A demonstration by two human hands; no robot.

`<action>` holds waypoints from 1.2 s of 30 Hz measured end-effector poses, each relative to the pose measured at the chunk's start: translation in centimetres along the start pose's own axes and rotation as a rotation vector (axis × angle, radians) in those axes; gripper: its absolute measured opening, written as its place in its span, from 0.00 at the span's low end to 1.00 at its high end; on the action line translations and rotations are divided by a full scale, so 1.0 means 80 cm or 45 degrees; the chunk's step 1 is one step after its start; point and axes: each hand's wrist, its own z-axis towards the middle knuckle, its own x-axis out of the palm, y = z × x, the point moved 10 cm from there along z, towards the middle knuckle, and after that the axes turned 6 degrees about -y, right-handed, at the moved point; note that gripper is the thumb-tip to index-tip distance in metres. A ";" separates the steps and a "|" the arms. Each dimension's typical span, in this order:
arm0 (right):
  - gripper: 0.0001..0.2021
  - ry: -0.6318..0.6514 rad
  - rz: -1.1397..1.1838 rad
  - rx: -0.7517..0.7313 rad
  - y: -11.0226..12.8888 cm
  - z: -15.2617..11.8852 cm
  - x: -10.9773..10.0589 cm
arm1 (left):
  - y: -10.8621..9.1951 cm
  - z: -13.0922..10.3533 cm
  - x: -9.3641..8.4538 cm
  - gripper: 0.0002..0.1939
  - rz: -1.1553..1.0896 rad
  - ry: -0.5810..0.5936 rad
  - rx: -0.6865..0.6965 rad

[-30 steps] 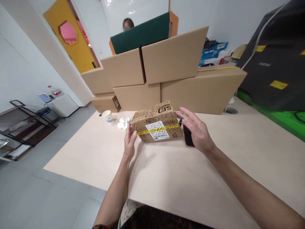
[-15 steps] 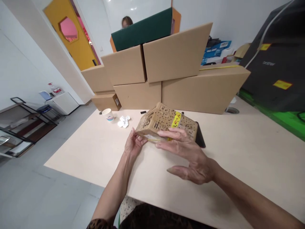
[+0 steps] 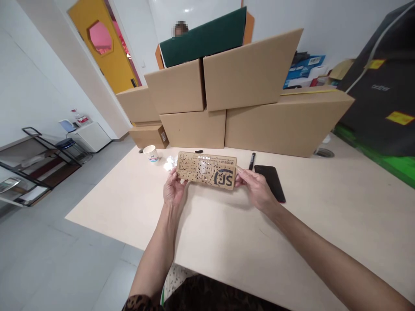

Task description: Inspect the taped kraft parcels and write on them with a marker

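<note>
A small brown cardboard box (image 3: 204,170), marked with dark specks and black printing, is held up over the pale table (image 3: 220,233). One long side of it faces me. My left hand (image 3: 174,188) is closed on its left end, with the fingers partly beneath it. At the right end, my right hand (image 3: 257,185) grips the box between thumb and fingers. Just beyond that hand lie a black tablet-like slab (image 3: 270,181) and a black marker (image 3: 252,161). Crumpled white tissue (image 3: 170,163) lies behind the box's left end, partly hidden.
Large cardboard boxes (image 3: 243,82) are stacked along the table's far side, topped by a dark green box (image 3: 204,41). A paper cup (image 3: 151,153) stands at the back left, and a small black object (image 3: 199,151) lies near the stack. A person's head shows behind it.
The cardboard box has been turned, so a long printed side now faces me and the yellow tape is out of sight. My right hand has gone from hovering, fingers spread, to gripping its right end.
</note>
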 end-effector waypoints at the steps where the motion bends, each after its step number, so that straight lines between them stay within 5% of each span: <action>1: 0.30 -0.025 -0.001 0.033 -0.008 0.006 -0.005 | 0.001 0.000 -0.003 0.08 0.021 -0.038 -0.003; 9: 0.33 -0.069 -0.157 0.132 -0.029 0.023 -0.028 | -0.003 -0.006 -0.014 0.18 0.339 -0.209 0.103; 13: 0.30 -0.128 -0.391 0.032 -0.026 0.038 -0.054 | 0.006 -0.011 -0.011 0.25 0.545 -0.205 0.088; 19: 0.14 -0.157 -1.405 -0.107 -0.009 0.066 -0.087 | 0.017 -0.014 -0.009 0.25 0.600 -0.217 0.081; 24: 0.23 0.036 -1.991 0.112 -0.026 0.076 -0.072 | 0.022 -0.011 -0.010 0.23 0.656 -0.204 0.034; 28: 0.23 0.151 -2.118 0.253 -0.044 0.079 -0.060 | 0.022 -0.011 -0.006 0.23 0.678 -0.154 0.039; 36: 0.18 0.114 -2.083 0.316 -0.051 0.092 -0.069 | 0.025 -0.013 0.000 0.21 0.639 -0.099 0.032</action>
